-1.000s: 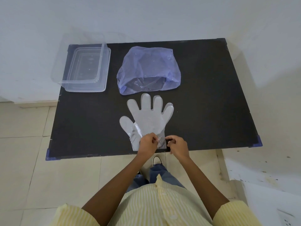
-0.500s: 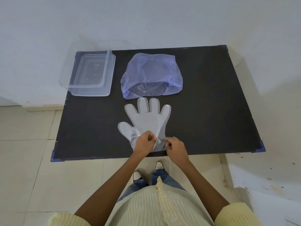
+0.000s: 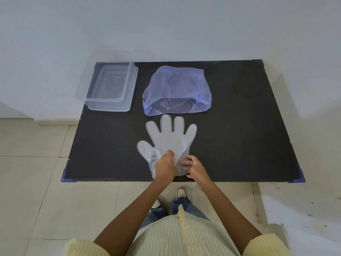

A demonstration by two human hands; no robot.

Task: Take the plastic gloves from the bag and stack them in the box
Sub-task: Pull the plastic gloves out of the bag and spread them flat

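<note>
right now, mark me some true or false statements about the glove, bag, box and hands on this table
1. The plastic glove lies flat on the black table, its fingers pointing toward the bag. True.
2. The clear box already holds a stack of gloves. False: no glove shows inside it.
3. The left hand and the right hand both pinch the glove near its cuff. True.
4. The bag sits to the left of the box. False: the bag is on the box's right, near the middle of the table.
</note>
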